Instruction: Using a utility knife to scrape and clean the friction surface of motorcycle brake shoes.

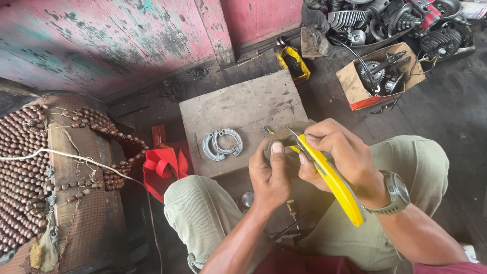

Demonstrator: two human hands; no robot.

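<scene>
Left hand [270, 175] pinches a curved brown strip [286, 133], thumb pressed flat on its near face, fingers wrapped behind. Right hand [337, 157] is closed around a yellow utility knife [332, 182], its tip set against the strip just above the left thumb. The strip sits between both hands, held over the near right corner of a wooden board [243, 109] and above the knees. The right hand covers the strip's right end, and whether the blade cuts into it cannot be made out.

On the board, near its near left corner, lie 2 grey curved metal shoes [221, 143], overlapping and well apart from the hands. A red cloth bag [162, 167] lies just beside the board's left edge. A cardboard box of gears and metal parts [380, 76] stands beyond the board's right edge; engine parts [401, 20] behind it are cut off by the top of the view. A beaded seat cover [30, 167] fills the left side. Small items between the legs are too dark to identify.
</scene>
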